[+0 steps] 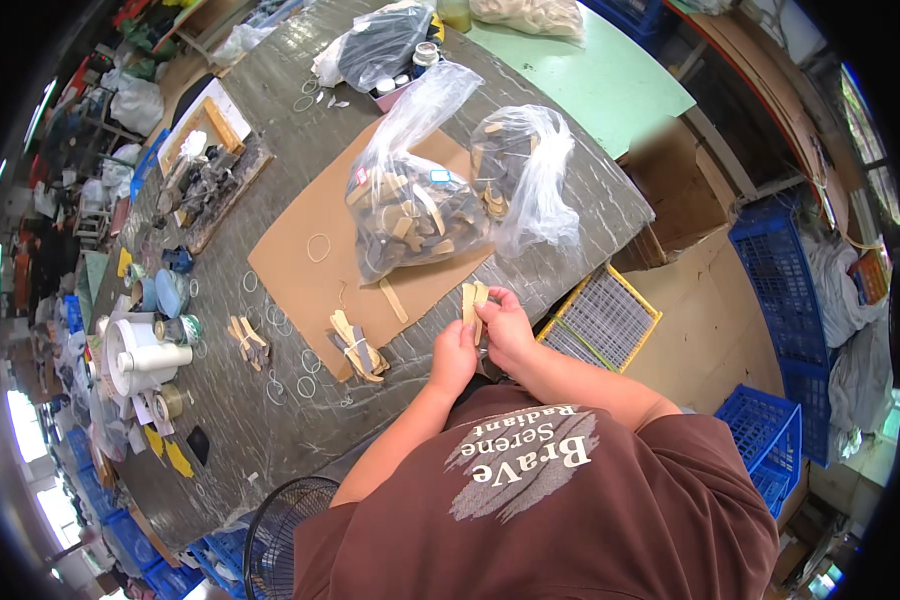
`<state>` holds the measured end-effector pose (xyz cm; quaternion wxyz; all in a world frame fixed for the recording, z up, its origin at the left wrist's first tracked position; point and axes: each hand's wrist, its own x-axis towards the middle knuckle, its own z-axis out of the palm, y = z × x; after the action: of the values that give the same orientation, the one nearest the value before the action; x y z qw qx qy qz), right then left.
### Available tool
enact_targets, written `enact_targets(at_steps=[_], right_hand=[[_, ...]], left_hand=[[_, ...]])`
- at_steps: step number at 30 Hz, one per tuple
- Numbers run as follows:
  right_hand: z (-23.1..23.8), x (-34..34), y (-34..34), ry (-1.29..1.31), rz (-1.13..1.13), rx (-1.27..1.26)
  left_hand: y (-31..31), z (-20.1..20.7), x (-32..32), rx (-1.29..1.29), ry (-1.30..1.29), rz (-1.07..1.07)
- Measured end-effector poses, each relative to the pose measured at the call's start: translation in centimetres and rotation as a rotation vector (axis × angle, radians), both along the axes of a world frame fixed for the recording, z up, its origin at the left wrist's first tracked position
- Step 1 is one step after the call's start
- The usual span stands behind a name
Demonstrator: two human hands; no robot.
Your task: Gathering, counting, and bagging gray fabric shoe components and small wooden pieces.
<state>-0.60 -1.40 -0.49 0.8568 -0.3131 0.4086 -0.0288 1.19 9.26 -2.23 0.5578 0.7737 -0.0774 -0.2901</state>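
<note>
At the table's near edge, my left hand (455, 357) and my right hand (507, 325) are close together, both closed on a few short tan strips (473, 298). The strips stand up between my fingers and thumbs; their lower ends are hidden. Beyond them, on a brown cardboard sheet (290, 262), lies a clear plastic bag (410, 225) full of tan and dark strips. One loose tan strip (394, 300) rests just left of my hands. Farther left is a banded bundle of strips (357, 348), with a smaller bundle (248, 343) beyond it.
A second clear bag (535, 180) of pieces sits right of the first. Thin loops like rubber bands (318, 248) are scattered over the dark table (300, 440). Tape rolls and a white tub (130, 350) crowd the left edge. A yellow-rimmed crate (605, 320) stands below on the right.
</note>
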Motion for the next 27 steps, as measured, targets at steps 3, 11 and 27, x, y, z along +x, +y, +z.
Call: enact_targets(at_steps=[3,11,27], right_hand=[[0.4,-0.3,-0.5,-0.07,0.177,-0.001],[-0.7,-0.2,-0.9,-0.081,0.152,-0.002],[-1.0,0.9,-3.7,0.011,0.337,0.413]], left_hand=[[-0.4,1.4,0.2,-0.124,0.246,0.036],[1.6,2.3,2.9,0.245,-0.305,-0.208],[5.7,-0.9,6.8,0.661,-0.501,0.148]])
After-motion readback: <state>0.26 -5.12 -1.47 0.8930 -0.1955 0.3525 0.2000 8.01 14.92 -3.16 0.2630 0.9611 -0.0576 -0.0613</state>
